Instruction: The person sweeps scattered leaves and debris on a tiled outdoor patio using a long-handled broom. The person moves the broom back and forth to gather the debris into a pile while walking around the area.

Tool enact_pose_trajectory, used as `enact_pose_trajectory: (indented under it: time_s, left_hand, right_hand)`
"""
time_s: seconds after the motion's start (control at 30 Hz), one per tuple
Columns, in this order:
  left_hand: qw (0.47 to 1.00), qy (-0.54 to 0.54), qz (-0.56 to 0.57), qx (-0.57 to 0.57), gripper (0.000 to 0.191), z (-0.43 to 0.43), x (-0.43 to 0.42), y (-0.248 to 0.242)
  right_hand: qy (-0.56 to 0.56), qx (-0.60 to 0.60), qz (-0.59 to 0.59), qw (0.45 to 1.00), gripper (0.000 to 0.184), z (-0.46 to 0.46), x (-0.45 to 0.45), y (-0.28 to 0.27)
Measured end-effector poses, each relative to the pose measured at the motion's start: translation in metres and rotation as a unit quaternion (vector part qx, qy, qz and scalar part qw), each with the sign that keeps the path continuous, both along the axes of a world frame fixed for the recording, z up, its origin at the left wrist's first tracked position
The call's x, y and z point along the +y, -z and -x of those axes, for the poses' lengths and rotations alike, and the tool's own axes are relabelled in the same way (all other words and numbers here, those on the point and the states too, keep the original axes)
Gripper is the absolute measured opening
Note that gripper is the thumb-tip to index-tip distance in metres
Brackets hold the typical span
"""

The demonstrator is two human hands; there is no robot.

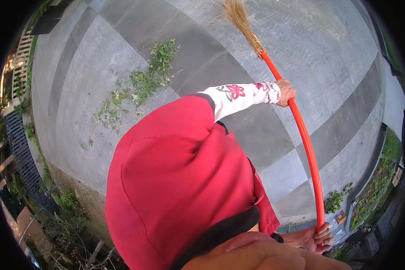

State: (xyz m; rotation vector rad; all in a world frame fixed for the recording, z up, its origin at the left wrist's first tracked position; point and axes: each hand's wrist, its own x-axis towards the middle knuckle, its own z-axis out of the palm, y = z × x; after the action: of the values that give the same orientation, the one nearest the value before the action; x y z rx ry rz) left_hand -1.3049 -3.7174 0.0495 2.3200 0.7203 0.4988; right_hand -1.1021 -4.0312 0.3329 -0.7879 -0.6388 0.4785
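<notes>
Both my hands hold a broom with a long red handle (305, 135) and a straw-coloured bristle head (243, 25). The tips of the bristles run out of view at the top edge. My left hand (286, 93), below a white sleeve with pink flowers (238, 94), is closed around the handle's lower part. My right hand (320, 238) grips it near the upper end, fingers wrapped round. Under the broom spreads grey stone paving (209, 64) in light and dark bands. A loose pile of green leaves and cuttings (152, 74) lies on the paving, left of the bristles.
A pale balustrade (22, 64), a dark slatted panel (28, 158) and shrubs (69, 202) border the left side. At the right stand a raised planting bed (374, 189), a leafy plant (337, 199) and a small orange-brown box (341, 217). My red garment (175, 168) covers much of the middle.
</notes>
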Motion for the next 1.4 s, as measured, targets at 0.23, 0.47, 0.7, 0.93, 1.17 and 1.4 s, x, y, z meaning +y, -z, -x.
enact_pose_trajectory:
  time_s: [0.23,0.47,0.7,0.93,1.17,1.4]
  left_hand:
    - [0.98,-0.155,0.082,-0.097,0.015,0.092,-0.127,0.093]
    - [0.887,-0.31,0.152,0.307,0.006,0.442,-0.31,0.156]
    - [0.766,-0.452,0.146,0.432,0.029,0.673,-0.454,0.11]
    - [0.949,-0.273,0.074,0.138,0.032,0.528,-0.395,0.049]
    - [0.984,-0.083,-0.004,-0.156,0.012,0.322,-0.37,-0.034]
    - [0.978,-0.128,0.115,-0.117,0.017,0.37,-0.498,0.033]
  right_hand:
    - [-0.146,0.001,0.083,0.986,0.031,0.055,0.029,0.011]
    - [-0.404,0.097,0.161,0.896,0.027,0.282,0.038,0.158]
    - [-0.473,0.252,0.212,0.817,0.026,0.443,-0.045,0.234]
    - [-0.269,0.175,0.069,0.945,0.029,0.337,-0.163,0.09]
    - [-0.098,-0.055,-0.015,0.994,0.026,0.33,-0.329,-0.102]
    - [-0.122,-0.105,0.096,0.982,0.03,0.372,-0.348,-0.074]
